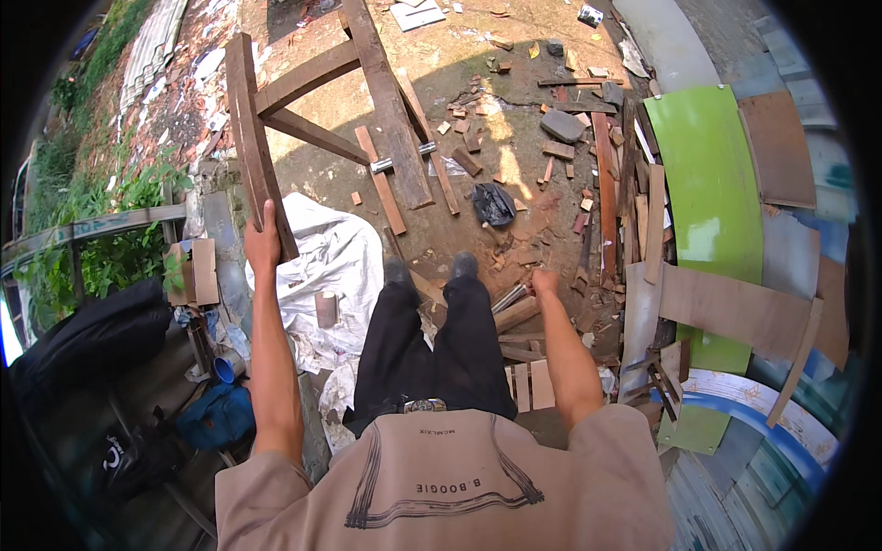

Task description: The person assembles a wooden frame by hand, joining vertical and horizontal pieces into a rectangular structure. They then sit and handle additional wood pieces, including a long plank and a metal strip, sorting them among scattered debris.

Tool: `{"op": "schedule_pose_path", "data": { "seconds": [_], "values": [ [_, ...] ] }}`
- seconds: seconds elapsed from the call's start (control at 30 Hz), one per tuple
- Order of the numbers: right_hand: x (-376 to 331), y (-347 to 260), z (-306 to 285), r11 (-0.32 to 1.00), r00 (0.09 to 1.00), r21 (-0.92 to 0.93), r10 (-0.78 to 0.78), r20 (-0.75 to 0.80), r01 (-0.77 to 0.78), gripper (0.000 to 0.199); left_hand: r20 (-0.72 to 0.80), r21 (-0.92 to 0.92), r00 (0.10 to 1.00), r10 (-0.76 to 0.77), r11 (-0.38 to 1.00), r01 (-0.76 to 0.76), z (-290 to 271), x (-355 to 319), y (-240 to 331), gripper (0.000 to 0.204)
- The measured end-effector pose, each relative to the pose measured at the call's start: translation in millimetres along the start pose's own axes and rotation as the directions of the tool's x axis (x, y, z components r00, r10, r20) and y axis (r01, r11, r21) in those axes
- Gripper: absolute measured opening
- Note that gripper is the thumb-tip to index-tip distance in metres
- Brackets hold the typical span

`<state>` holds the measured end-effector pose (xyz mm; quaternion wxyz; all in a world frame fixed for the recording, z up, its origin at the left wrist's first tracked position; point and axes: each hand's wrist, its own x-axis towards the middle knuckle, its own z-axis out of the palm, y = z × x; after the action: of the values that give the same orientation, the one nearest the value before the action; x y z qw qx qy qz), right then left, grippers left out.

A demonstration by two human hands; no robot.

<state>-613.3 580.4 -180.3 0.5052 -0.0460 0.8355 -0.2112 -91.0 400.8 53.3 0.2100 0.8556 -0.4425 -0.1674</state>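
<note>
Here, the person stands on bare dirt. The left hand [263,241] is closed around the near end of a long dark brown wooden plank [250,138], part of a big wooden frame that stretches away in front. The right hand [544,281] hangs low by the leg, fingers curled around a thin shiny metal tool [508,298]. Between the hands are the black trousers [432,349]. A crumpled white sheet [335,262] lies just beside the plank, and a bright green curved panel [712,197] lies well off to the right.

Your left hand [262,243] gripped a rough, weathered wooden frame [303,101]. Your right hand [544,280] held dull metal rods [508,297]. The far-right green panel [712,197] looked smooth and glossy; the white sheet [335,257] looked like crumpled matt plastic.
</note>
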Motion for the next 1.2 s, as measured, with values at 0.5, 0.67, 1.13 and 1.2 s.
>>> {"op": "schedule_pose_path", "data": {
  "seconds": [0.5,0.67,1.13,1.2],
  "values": [
    [-155.7,-268.1,76.8,0.889,0.714,0.138,-0.437,0.547,0.438,0.074,0.339,-0.304,0.926,-0.168,0.912,0.277,-12.7,-8.3,13.9,0.082],
    [-219.7,-334.7,130.3,0.785,0.655,0.02,-0.531,0.537,0.619,0.098,0.348,-0.281,0.925,-0.154,0.924,0.26,-11.3,-8.0,8.7,0.079],
    [-197.0,-411.6,194.4,0.672,0.655,-0.141,-0.617,0.436,0.727,0.105,0.426,-0.339,0.902,-0.063,0.914,0.223,-16.0,8.7,2.7,0.076],
    [-201.9,-428.5,197.8,0.678,0.663,-0.133,-0.625,0.412,0.723,0.104,0.518,-0.388,0.855,-0.025,0.884,0.261,-18.5,14.3,0.5,0.076]
  ]
}}
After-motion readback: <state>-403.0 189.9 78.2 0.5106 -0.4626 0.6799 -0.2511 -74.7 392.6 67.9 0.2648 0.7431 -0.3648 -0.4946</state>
